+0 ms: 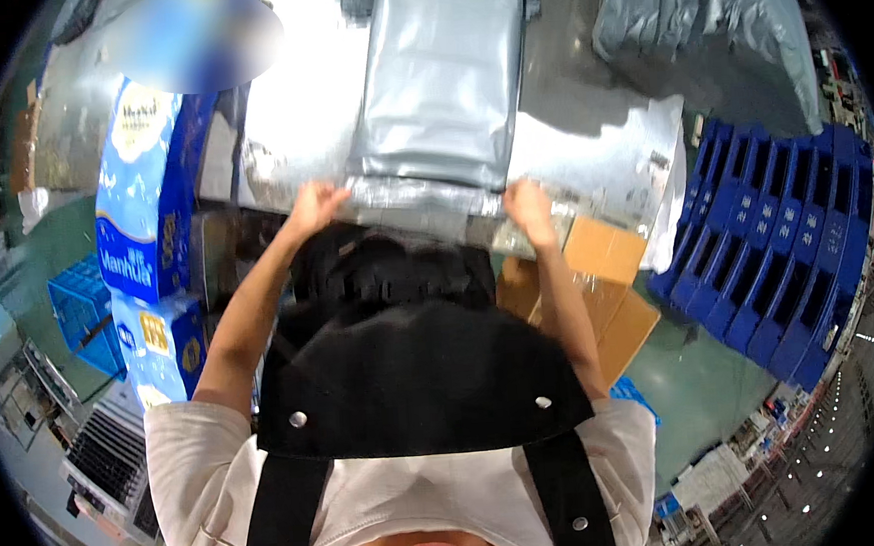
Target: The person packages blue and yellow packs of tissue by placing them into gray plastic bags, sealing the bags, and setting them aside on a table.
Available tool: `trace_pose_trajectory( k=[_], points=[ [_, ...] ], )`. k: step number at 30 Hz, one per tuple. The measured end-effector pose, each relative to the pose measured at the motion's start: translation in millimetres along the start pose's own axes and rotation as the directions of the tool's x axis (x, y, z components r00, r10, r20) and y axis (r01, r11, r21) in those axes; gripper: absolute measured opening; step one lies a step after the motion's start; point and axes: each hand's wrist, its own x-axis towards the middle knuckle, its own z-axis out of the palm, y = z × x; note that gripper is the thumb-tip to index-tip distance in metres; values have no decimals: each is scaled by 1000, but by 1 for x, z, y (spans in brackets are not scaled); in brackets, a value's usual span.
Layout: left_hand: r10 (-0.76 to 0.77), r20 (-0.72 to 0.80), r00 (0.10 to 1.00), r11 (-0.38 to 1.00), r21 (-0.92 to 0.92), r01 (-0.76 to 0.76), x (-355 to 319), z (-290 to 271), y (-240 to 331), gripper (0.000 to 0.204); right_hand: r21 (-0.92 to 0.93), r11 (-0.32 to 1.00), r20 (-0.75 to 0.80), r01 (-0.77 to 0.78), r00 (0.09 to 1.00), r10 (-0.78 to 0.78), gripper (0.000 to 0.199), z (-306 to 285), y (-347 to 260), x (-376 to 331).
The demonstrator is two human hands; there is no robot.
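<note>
A grey plastic mailing bag lies flat on the metal tabletop in front of me, filled out by something hidden inside. Its near end has a shiny, crinkled flap edge. My left hand is closed at the left corner of that edge, fingers pinched on the plastic. At the opposite corner my right hand is closed on the same edge. Between them the strip is stretched roughly straight, close to the front of the table.
Blue printed packs are stacked left of my left arm, with a blue crate beyond. Brown cardboard boxes stand beside my right forearm. Further right are stacked blue plastic pallets. More grey bags lie at the far right.
</note>
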Motion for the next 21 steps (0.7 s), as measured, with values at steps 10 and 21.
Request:
trace_pose_trajectory(
  k=[10,21],
  points=[
    [72,-214,974,982,186,-32,-17,16,-31,37,27,978,325,208,923,-206,40,25,-161,23],
    [76,-172,982,986,162,-48,0,-3,-10,46,47,793,-373,608,747,-550,22,83,-137,-25]
  ],
)
